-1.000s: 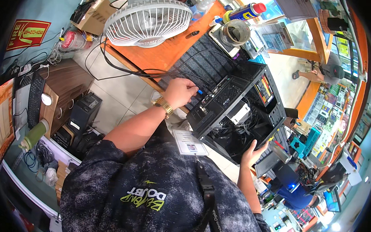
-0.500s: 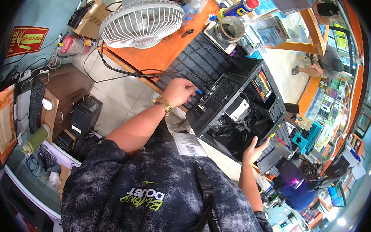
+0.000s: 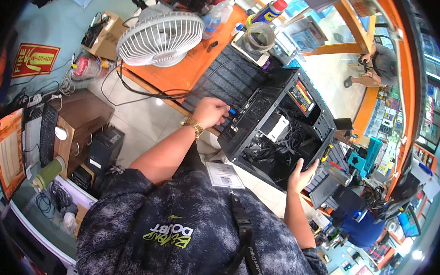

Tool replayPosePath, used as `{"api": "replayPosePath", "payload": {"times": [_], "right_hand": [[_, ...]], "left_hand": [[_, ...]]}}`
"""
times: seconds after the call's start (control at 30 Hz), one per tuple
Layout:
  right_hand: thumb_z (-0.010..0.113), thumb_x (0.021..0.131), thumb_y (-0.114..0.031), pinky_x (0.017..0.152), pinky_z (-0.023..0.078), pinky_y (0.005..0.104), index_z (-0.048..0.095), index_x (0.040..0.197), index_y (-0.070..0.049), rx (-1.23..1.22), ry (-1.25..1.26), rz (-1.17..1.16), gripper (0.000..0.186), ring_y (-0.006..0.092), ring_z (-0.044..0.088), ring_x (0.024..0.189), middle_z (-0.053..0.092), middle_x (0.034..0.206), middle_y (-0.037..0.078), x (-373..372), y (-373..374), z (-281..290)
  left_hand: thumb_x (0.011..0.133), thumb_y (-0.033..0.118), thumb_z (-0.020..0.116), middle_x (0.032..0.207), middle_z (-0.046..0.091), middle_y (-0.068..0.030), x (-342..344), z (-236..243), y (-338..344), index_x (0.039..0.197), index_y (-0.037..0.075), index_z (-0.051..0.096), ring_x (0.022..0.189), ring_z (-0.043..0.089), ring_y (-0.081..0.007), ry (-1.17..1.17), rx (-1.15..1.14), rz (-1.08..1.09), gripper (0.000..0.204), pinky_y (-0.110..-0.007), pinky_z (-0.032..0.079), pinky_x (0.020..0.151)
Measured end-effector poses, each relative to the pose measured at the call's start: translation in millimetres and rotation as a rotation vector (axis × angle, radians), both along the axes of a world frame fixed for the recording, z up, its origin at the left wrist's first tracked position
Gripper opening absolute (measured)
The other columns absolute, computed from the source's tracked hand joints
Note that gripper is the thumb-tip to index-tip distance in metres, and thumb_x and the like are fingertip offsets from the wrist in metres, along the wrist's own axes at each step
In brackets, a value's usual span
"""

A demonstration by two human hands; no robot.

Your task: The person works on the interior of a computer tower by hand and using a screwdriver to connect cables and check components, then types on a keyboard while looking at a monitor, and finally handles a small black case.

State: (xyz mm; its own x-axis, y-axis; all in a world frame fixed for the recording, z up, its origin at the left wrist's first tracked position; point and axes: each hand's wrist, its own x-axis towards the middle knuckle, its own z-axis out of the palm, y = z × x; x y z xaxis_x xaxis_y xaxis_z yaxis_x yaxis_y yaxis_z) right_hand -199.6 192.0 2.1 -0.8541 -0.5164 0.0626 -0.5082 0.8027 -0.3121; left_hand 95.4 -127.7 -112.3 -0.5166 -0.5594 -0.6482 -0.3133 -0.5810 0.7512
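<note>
A black computer case (image 3: 252, 139) lies tilted on the bench with its side open, showing bundled dark cables (image 3: 279, 149) and a white-topped box-shaped part (image 3: 276, 128) inside. My left hand (image 3: 210, 113) is closed in a pinch on a small blue plug (image 3: 232, 111), right beside the ports on the case's rear panel. Whether the plug touches a port cannot be made out. At the near right corner of the case, my right hand (image 3: 301, 176) grips the edge with its thumb raised; some of its fingers are hidden.
A white fan (image 3: 160, 39) stands on the orange bench top (image 3: 180, 80), with black cables (image 3: 152, 91) running past it. Beyond the case are a clear jar (image 3: 259, 38) and a spray can (image 3: 270, 11). Another person (image 3: 383, 64) is at the far right.
The view has shifted slightly. My left hand still pinches the blue plug by the rear panel, and my right hand keeps its place on the case edge.
</note>
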Motion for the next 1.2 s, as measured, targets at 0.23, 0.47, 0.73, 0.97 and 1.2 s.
{"api": "replayPosePath", "payload": {"times": [0.23, 0.47, 0.73, 0.97, 1.2], "right_hand": [[0.071, 0.113, -0.041, 0.138, 0.028, 0.0485, 0.032, 0.176, 0.006, -0.136, -0.039, 0.009, 0.088, 0.0457, 0.038, 0.167, 0.039, 0.178, 0.034, 0, 6, -7], [0.077, 0.101, -0.008, 0.110, 0.053, 0.0476, 0.059, 0.154, 0.001, -0.646, 0.038, 0.172, 0.057, 0.0364, 0.062, 0.124, 0.057, 0.148, 0.023, 7, -41, 86], [0.086, 0.089, -0.010, 0.101, 0.055, 0.0491, 0.076, 0.125, -0.003, -0.809, 0.595, 0.882, 0.037, 0.0394, 0.068, 0.117, 0.072, 0.126, 0.017, -76, -185, 337], [0.084, 0.098, -0.040, 0.109, 0.049, 0.0510, 0.080, 0.124, -0.009, -0.601, 0.578, 0.688, 0.041, 0.0349, 0.066, 0.126, 0.074, 0.129, 0.011, -105, -271, 352], [0.083, 0.099, -0.040, 0.108, 0.047, 0.0511, 0.083, 0.110, -0.008, -0.552, 0.595, 0.647, 0.033, 0.0325, 0.065, 0.119, 0.073, 0.117, 0.010, -104, -276, 344]], "left_hand": [[0.109, 0.033, 0.078, 0.079, 0.078, -0.0067, 15, 20, -3, 0.102, -0.002, 0.081, 0.059, 0.072, -0.0149, -0.100, -0.073, -0.057, 0.036, -0.033, 0.057, 0.055], [0.113, 0.031, 0.075, 0.080, 0.077, -0.0023, 31, 184, -39, 0.103, 0.001, 0.080, 0.063, 0.068, -0.0086, -0.030, -0.509, 0.032, 0.033, -0.030, 0.054, 0.059], [0.103, 0.020, 0.082, 0.099, 0.078, -0.0123, -73, 442, -138, 0.106, 0.002, 0.079, 0.092, 0.075, -0.0326, 0.259, -1.944, 0.160, 0.019, -0.042, 0.059, 0.084], [0.103, 0.074, 0.067, 0.153, 0.069, -0.0132, -156, 464, -172, 0.142, 0.014, 0.078, 0.148, 0.058, -0.0347, -0.418, -1.949, 0.045, 0.073, -0.059, 0.040, 0.125], [0.105, 0.070, 0.067, 0.155, 0.070, -0.0128, -161, 460, -182, 0.143, 0.011, 0.078, 0.149, 0.059, -0.0348, -0.438, -1.883, 0.028, 0.072, -0.053, 0.044, 0.124]]}}
